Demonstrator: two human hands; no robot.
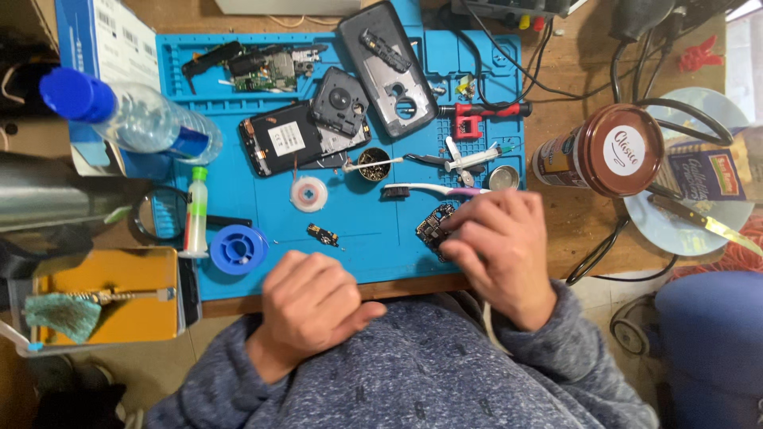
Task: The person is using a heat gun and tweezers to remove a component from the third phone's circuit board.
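The right hand (499, 253) pinches a small circuit board (433, 226) at the blue repair mat's (373, 246) near edge, towards its right corner, just below a toothbrush (433, 190). The left hand (311, 300) rests at the same near edge, fingers loosely curled and holding nothing, near a tiny connector board (323, 234).

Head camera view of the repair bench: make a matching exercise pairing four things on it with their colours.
Things:
1. work mat
2. jar lid
3. solder spool
4. toothbrush handle

Colours:
A. brown
B. white and pink
C. light blue, flat
D. blue, round

Pairs: 1-C, 2-A, 3-D, 4-B
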